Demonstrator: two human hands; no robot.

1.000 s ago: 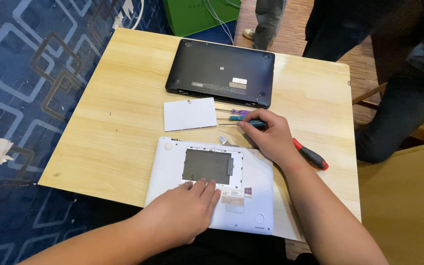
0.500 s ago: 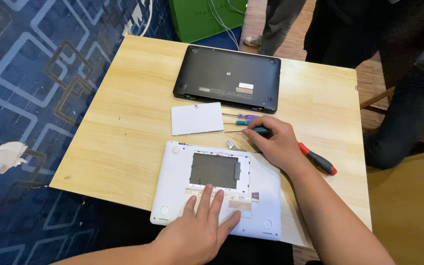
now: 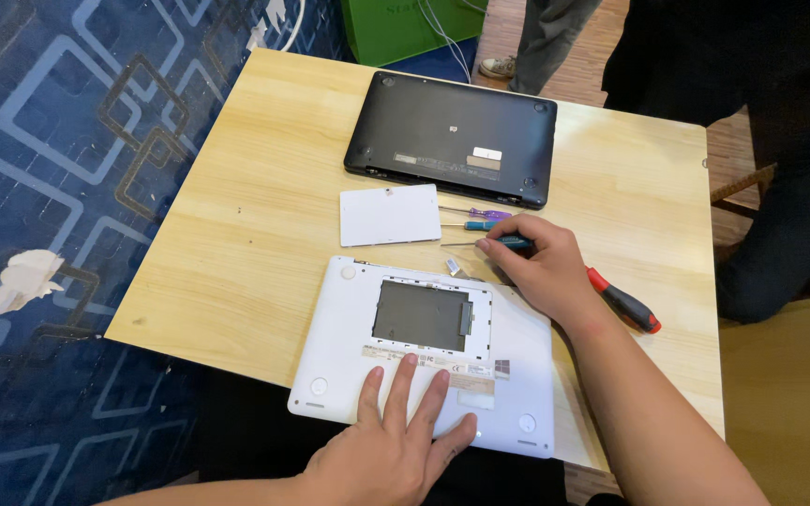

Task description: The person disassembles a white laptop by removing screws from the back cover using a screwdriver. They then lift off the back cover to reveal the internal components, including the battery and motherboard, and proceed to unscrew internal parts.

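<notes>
White laptop [image 3: 424,351] lying underside up at near edge of wooden surface [image 3: 264,234], hatch cover [image 3: 390,215] already off and set beside it, left hand [image 3: 396,440] pressed flat on case, right hand [image 3: 541,272] pinching small blue-handled screwdriver [image 3: 503,243]; remaining case screws seemingly untouched.

Both forearms are bare — no sleeves, watch or rings (as far as visible) on either hand [image 3: 396,440].
</notes>
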